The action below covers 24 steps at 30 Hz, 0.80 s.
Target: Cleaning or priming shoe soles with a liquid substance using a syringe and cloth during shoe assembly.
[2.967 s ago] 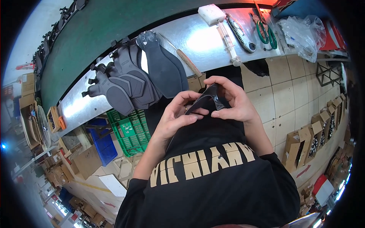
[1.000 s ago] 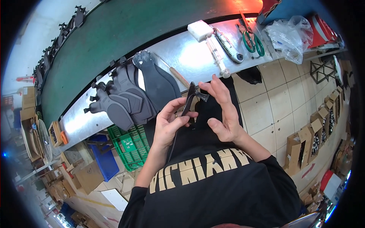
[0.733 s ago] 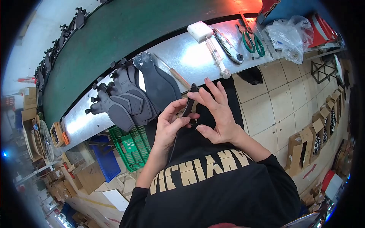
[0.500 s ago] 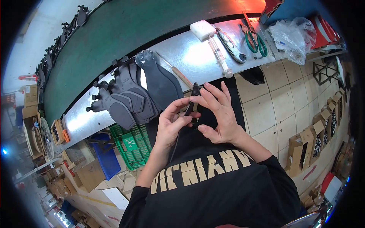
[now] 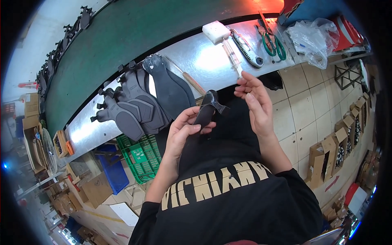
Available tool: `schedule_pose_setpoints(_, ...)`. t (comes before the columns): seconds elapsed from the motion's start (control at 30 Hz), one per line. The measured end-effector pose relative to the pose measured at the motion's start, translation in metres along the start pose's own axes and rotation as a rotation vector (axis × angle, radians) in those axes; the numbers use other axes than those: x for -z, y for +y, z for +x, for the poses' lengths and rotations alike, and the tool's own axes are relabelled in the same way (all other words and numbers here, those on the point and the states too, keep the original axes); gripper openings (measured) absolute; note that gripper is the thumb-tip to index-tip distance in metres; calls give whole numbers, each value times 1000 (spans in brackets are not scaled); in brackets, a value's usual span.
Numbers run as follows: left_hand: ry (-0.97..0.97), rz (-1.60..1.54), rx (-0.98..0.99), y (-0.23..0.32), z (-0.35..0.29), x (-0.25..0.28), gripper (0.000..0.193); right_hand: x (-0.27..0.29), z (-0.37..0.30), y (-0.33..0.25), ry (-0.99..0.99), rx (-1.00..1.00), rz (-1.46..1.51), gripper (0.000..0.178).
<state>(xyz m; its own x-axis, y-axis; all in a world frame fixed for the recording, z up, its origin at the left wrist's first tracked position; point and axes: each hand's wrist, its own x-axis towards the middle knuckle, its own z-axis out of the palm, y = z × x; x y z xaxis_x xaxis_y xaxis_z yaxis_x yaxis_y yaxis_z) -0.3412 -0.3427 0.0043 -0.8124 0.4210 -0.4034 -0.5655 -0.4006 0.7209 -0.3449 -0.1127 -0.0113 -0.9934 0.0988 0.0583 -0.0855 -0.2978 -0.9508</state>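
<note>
My left hand (image 5: 181,132) is closed on a dark, sole-shaped shoe part (image 5: 206,112), its thumb across the near side. The part's upper end is glossy black, with a small flap sticking out to the right. My right hand (image 5: 259,106) is apart from it, fingers bent and thumb separate, holding nothing that I can make out. Its index fingertip overlaps the plunger end of a clear syringe (image 5: 230,53) lying on the metal table edge; whether they touch, I cannot tell. The syringe's other end meets a white block (image 5: 215,32).
Left of my hands lie several dark grey sole-shaped pieces (image 5: 132,116) and a wooden-handled tool (image 5: 192,81). A utility knife (image 5: 247,49) and green-handled scissors (image 5: 275,47) lie right of the syringe. Behind runs a green belt (image 5: 122,45); below stands a green crate (image 5: 141,159).
My right hand has left the shoe part and moved right and up to the syringe's end. The left hand keeps its hold, and the part is turned so its broad face shows.
</note>
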Motion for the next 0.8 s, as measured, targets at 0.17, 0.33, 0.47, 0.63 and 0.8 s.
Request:
schedule_pose_setpoints(0.17,-14,-5,12,-4,4,11,49,-3,-7,15,-189,-78,69,108)
schedule_pose_setpoints(0.33,39,15,41,-6,5,9,46,-28,-11,19,-179,-88,176,127)
schedule_pose_setpoints(0.47,-23,123,1,-6,5,11,38,-35,-8,11,-124,-130,302,120)
schedule_pose_setpoints(0.63,-43,405,13,10,0,13,25,-31,-3,5,-104,-67,246,116)
schedule_pose_setpoints(0.8,89,308,-16,24,7,18,15,-42,5,1,-171,199,249,107)
